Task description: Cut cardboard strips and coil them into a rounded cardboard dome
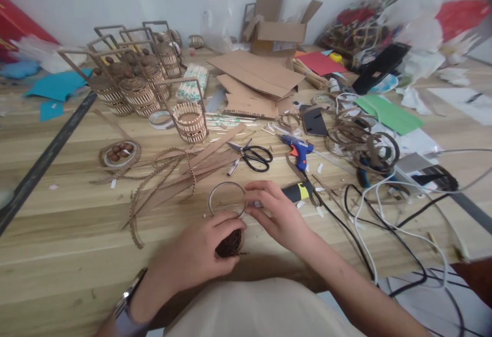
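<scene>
Near the table's front edge, my left hand (209, 247) is wrapped round a dark brown round piece with a rough, coiled-looking surface (229, 243). Its fingers cover much of that piece. Just beyond it, my right hand (274, 211) pinches the right side of a thin ring (210, 202) between thumb and fingers. The ring stands above the left hand's knuckles, and tabletop shows through it. Close to my right hand lies a black and yellow-green tool (298, 192), partly hidden by the fingers. Black-handled scissors (257, 158) and a blue glue gun (300, 150) lie farther off.
Slatted baskets with tall handles (140, 93) stand at the back left, one basket (190, 121) nearer. Brown strips (169, 183) curl across the left. A bowl-like coil (121, 155) holds brown balls. Cables (378, 219) tangle on the right; cardboard sheets (255, 73) lie behind.
</scene>
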The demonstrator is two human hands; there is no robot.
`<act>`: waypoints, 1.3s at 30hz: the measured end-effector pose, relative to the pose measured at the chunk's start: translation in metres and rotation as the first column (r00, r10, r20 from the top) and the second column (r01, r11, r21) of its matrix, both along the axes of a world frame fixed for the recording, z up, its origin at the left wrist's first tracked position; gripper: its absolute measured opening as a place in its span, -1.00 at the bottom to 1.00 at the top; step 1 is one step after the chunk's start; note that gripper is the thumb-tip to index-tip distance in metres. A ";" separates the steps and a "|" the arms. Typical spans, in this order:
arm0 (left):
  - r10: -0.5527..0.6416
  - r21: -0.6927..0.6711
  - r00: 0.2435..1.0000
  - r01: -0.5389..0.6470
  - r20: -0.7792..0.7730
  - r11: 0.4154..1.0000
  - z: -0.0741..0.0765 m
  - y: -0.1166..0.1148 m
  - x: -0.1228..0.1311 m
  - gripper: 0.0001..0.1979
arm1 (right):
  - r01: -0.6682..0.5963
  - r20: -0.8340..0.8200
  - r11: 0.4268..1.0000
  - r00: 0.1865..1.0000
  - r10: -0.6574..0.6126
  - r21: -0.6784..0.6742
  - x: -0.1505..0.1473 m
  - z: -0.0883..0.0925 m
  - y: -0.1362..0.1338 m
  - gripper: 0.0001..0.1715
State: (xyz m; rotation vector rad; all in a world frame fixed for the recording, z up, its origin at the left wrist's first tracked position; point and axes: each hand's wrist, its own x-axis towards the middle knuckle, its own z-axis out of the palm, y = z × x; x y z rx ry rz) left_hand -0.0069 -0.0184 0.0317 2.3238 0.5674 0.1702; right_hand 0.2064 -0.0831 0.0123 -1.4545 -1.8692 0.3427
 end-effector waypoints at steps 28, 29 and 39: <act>0.142 0.283 0.989 -0.147 0.036 0.948 -0.016 -0.019 0.008 -0.42 | 0.094 0.362 0.924 0.902 -0.237 0.371 -0.001 0.003 -0.001 -0.79; 0.140 0.288 0.990 -0.144 0.034 0.947 -0.016 -0.019 0.008 -0.43 | 0.079 0.383 0.925 0.895 -0.230 0.372 -0.001 0.003 0.000 -0.80; 0.084 0.201 0.995 -0.094 0.056 0.975 -0.004 -0.023 0.007 -0.43 | 0.051 0.008 0.992 0.999 -0.052 0.111 0.009 0.009 0.003 -0.86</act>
